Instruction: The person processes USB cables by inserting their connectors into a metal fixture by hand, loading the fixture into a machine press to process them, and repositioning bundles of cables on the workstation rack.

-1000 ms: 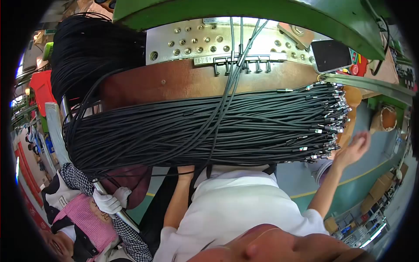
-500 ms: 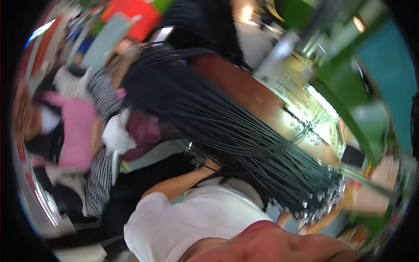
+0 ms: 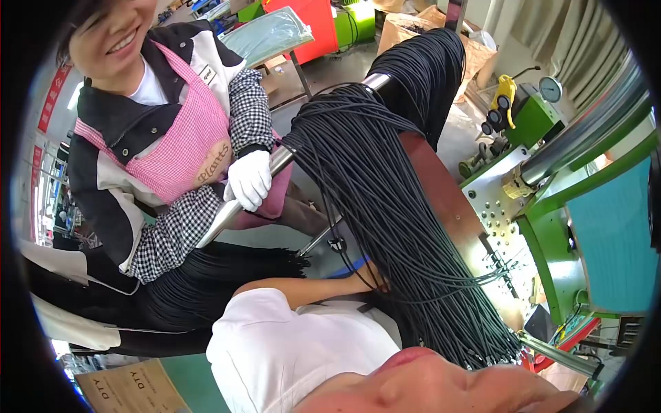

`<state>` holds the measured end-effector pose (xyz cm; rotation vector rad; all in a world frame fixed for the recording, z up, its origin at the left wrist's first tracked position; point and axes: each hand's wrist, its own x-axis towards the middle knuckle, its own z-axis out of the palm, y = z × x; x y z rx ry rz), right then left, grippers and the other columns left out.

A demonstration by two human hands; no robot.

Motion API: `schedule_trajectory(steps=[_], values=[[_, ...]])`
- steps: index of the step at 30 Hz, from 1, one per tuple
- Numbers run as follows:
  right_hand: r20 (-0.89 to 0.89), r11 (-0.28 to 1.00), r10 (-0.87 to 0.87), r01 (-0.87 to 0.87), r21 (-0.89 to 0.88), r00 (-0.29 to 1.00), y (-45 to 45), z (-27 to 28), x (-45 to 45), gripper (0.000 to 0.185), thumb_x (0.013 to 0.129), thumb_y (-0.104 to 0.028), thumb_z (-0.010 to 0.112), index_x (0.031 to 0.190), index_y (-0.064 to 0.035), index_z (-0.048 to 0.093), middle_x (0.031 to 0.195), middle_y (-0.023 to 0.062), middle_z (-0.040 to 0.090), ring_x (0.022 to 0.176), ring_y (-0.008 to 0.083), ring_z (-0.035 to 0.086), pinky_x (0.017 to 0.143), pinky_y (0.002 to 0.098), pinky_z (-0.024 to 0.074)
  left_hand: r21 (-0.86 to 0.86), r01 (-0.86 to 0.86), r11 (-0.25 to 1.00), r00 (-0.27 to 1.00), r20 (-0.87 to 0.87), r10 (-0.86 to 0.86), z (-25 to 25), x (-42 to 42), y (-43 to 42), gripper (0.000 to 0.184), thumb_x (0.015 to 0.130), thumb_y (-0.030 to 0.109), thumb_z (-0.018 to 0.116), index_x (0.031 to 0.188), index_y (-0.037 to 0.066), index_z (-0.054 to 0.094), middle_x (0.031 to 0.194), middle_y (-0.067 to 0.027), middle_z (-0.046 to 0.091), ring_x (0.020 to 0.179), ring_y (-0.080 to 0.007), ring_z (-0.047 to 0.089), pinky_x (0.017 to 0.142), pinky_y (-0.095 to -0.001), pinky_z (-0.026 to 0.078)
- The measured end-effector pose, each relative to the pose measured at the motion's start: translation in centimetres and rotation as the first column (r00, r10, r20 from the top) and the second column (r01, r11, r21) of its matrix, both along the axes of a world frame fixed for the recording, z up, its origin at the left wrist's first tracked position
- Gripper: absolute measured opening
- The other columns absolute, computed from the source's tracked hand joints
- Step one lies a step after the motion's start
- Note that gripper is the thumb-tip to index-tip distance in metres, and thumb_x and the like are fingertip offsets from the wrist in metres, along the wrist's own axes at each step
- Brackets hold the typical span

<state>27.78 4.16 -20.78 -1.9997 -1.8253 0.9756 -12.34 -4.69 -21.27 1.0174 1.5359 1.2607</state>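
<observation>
A thick bundle of thin black cables (image 3: 406, 206) drapes over a metal bar (image 3: 282, 160) and runs down to the right, ending in many small silvery tips (image 3: 492, 356). My left hand (image 3: 374, 277) reaches to the near edge of this bundle. Cables partly cover its fingers, so their grip is hidden. No part of my right hand can be made out. Across from me, a co-worker's white-gloved hand (image 3: 249, 182) rests on the bar.
On the right stands a green machine (image 3: 551, 255) with a perforated metal plate (image 3: 492, 199) and a thick steel column. A brown-red panel (image 3: 441, 186) lies behind the cables. More black cables (image 3: 206, 279) hang at left, near a cardboard box (image 3: 131, 387). Beyond is a plastic-covered table (image 3: 268, 34).
The view has steadied from a strong blur and turned, so the co-worker and bar show clearly. Skin seen near the cable tips earlier is no longer visible. My left hand stays by the bundle.
</observation>
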Motion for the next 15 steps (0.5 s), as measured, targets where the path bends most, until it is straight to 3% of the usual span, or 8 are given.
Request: schedule_trajectory(steps=[3, 4, 6, 10, 12, 13, 14, 15], values=[[-0.003, 0.993, -0.057, 0.057, 0.106, 0.998, 1.6, 4.5, -0.2, 0.042, 0.081, 0.001, 0.057, 0.122, -0.0035, 0.057, 0.117, 0.0118, 0.060, 0.106, 0.0256, 0.057, 0.091, 0.0339, 0.0469, -0.172, 0.402, 0.899, 0.880, -0.199, -0.431, 12.4, -1.8, 0.3, 0.024, 0.093, 0.014, 0.048, 0.081, 0.000, 0.064, 0.084, -0.0093, 0.069, 0.070, -0.0263, 0.064, 0.065, -0.0313, 0.053], [-0.012, 0.980, -0.098, 0.099, 0.173, 0.995, 2.3, 6.8, 0.1, 0.042, 0.081, 0.001, 0.057, 0.122, -0.0035, 0.057, 0.117, 0.0118, 0.060, 0.106, 0.0255, 0.057, 0.091, 0.0336, 0.0473, -0.167, 0.406, 0.898, 0.878, -0.200, -0.434, 15.0, -2.4, -0.3, 0.024, 0.093, 0.014, 0.048, 0.081, 0.000, 0.064, 0.084, -0.0093, 0.069, 0.070, -0.0263, 0.064, 0.065, -0.0313, 0.053], [-0.033, 0.947, -0.161, 0.164, 0.276, 0.986, 3.7, 13.3, 1.4, 0.041, 0.081, 0.002, 0.057, 0.122, -0.0035, 0.058, 0.116, 0.0117, 0.061, 0.105, 0.0254, 0.058, 0.090, 0.0333, 0.0476, -0.355, 0.665, 0.657, 0.557, -0.350, -0.753, 18.5, -3.1, -0.7, 0.022, 0.095, 0.017, 0.047, 0.091, 0.003, 0.064, 0.090, -0.0077, 0.068, 0.076, -0.0252, 0.061, 0.070, -0.0319, 0.049], [0.016, 0.670, 0.072, -0.060, 0.740, 0.997, 4.6, 25.2, 1.5, 0.040, 0.080, 0.003, 0.057, 0.119, -0.0035, 0.060, 0.113, 0.0117, 0.062, 0.103, 0.0248, 0.059, 0.088, 0.0320, 0.0492, 0.034, 0.927, 0.374, 0.376, -0.091, -0.922, 27.3, -0.8, 4.8, 0.023, 0.094, 0.021, 0.050, 0.108, 0.005, 0.058, 0.095, -0.0085, 0.064, 0.082, -0.0236, 0.056, 0.075, -0.0301, 0.044], [0.229, 0.804, 0.109, -0.221, 0.552, 0.967, 7.5, 24.4, -1.6, 0.040, 0.077, 0.001, 0.059, 0.116, -0.0028, 0.061, 0.108, 0.0131, 0.063, 0.099, 0.0281, 0.059, 0.088, 0.0354, 0.0484, 0.261, 0.894, 0.365, 0.356, 0.082, -0.931, 29.6, 3.2, 8.2, 0.027, 0.093, 0.019, 0.050, 0.115, 0.004, 0.055, 0.101, -0.0091, 0.063, 0.084, -0.0227, 0.055, 0.075, -0.0285, 0.044], [0.445, 0.652, 0.286, -0.513, 0.559, 0.849, 10.3, 26.7, -7.0, 0.036, 0.076, -0.005, 0.064, 0.112, -0.0037, 0.062, 0.108, 0.0148, 0.062, 0.101, 0.0316, 0.058, 0.088, 0.0381, 0.0470, 0.333, 0.870, 0.362, 0.342, 0.119, -0.932, 29.9, 5.6, 9.6, 0.030, 0.092, 0.018, 0.051, 0.117, 0.004, 0.054, 0.106, -0.0097, 0.062, 0.085, -0.0224, 0.055, 0.075, -0.0277, 0.044], [0.547, 0.735, 0.386, -0.606, 0.304, 0.743, 12.6, 25.9, -8.6, 0.038, 0.081, -0.016, 0.061, 0.117, -0.0048, 0.061, 0.119, 0.0166, 0.057, 0.106, 0.0331, 0.055, 0.090, 0.0390, 0.0449, 0.433, 0.802, 0.412, 0.407, 0.109, -0.907, 30.2, 7.7, 10.7, 0.044, 0.094, 0.022, 0.056, 0.131, -0.001, 0.047, 0.130, -0.0143, 0.053, 0.114, -0.0303, 0.053, 0.093, -0.0375, 0.044], [0.605, 0.750, 0.515, -0.661, 0.026, 0.608, 14.9, 25.2, -10.1, 0.041, 0.085, -0.027, 0.059, 0.121, -0.0059, 0.060, 0.129, 0.0184, 0.053, 0.111, 0.0346, 0.052, 0.092, 0.0399, 0.0428, 0.509, 0.717, 0.476, 0.594, -0.089, -0.799, 29.7, 9.7, 12.4, 0.045, 0.093, 0.023, 0.056, 0.131, 0.000, 0.047, 0.132, -0.0145, 0.052, 0.115, -0.0305, 0.052, 0.094, -0.0388, 0.043]])
